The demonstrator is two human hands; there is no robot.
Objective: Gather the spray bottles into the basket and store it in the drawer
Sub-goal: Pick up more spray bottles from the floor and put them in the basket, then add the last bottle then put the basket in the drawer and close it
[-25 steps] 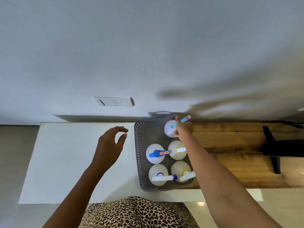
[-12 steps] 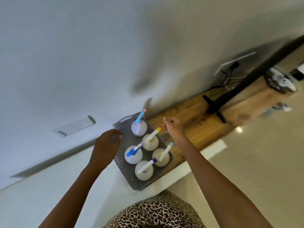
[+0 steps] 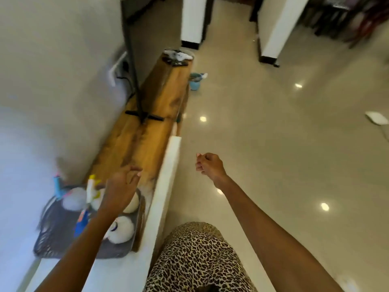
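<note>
A grey mesh basket (image 3: 52, 247) sits on the white counter (image 3: 166, 184) at the lower left, blurred by motion. Several white spray bottles (image 3: 121, 228) with coloured nozzles stand in it. My left hand (image 3: 121, 186) hovers over the basket's right side, fingers spread, holding nothing; its forearm hides part of the bottles. My right hand (image 3: 208, 165) hangs over the floor, right of the counter's edge, fingers curled in with nothing in them. No drawer shows.
A long wooden top (image 3: 147, 127) runs away from the basket along the wall, with a black monitor stand (image 3: 143, 116) on it. A blue bucket (image 3: 194, 82) stands on the glossy floor (image 3: 273, 144). White pillars (image 3: 275, 28) rise at the far end.
The view has swung far to the right, down the room. My right hand let go of the pink-nozzled bottle and moved out over the floor. My left hand moved over the basket.
</note>
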